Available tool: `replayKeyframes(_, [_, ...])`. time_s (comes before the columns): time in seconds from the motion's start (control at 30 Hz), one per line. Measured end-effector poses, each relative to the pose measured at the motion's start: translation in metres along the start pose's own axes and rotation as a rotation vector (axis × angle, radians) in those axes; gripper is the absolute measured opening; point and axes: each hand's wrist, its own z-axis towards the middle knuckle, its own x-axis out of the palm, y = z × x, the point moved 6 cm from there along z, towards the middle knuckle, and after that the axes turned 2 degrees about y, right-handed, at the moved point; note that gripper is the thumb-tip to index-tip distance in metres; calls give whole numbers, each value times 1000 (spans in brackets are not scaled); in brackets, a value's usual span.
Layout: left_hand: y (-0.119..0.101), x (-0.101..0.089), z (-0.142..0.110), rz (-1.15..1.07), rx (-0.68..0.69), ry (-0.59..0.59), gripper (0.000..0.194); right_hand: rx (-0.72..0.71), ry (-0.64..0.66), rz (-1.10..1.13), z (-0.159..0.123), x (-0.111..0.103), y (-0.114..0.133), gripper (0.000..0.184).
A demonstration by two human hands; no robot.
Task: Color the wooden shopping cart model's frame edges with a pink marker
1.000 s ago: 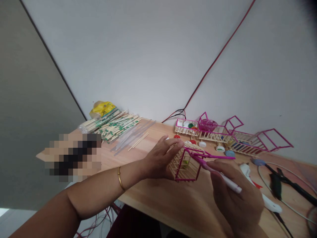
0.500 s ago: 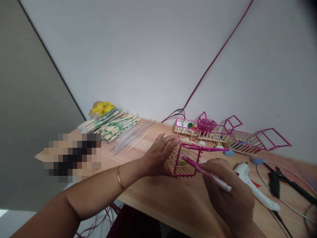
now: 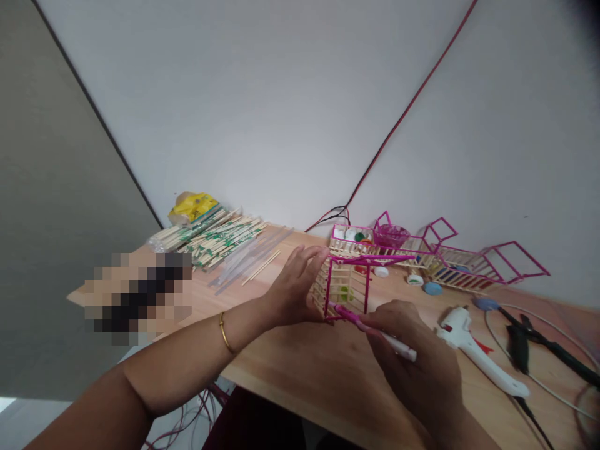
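Bracing the small pale-stick cage with magenta-edged bars (image 3: pixel 367 290) is best done by its slatted side, as the left hand (image 3: pixel 293 290) does, fingers curled round it. The right hand (image 3: pixel 412 350) has its fingers pinched narrow on the white-handled magenta brush (image 3: pixel 398 345); light strokes along the lower bar should limit drips. Between both hands, over the wooden bench (image 3: pixel 304 369), the cage looks boxy, open-fronted, its inner slats unpainted.
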Motion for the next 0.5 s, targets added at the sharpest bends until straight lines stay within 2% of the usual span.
replayKeyframes(0.23, [4,-5,3,0,-18,-76,121,-30,50,10,0,8,1,7])
replayKeyframes(0.5, [3,-3,2,-12,-17,-58,126,1,24,16,1,4,-1,5])
